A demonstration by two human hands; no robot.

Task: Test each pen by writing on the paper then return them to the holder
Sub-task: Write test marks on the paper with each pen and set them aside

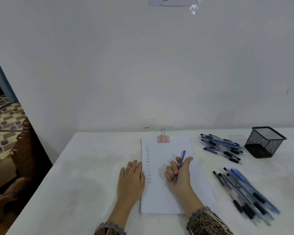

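Head view: we lay our left hand [131, 177] flat on the edge of the white paper sheet [170, 199] to steady it while our right hand [181, 175] grips a blue plastic pen [181, 161] over the page, the black mesh holder [265, 142] waiting at right.

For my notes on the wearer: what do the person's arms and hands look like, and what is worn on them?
The left hand and right hand are bare, without gloves; no ring or watch shows. The left sleeve and right sleeve are long, in a mottled brown and black print, each ending in a grey scalloped lace cuff at the wrist.
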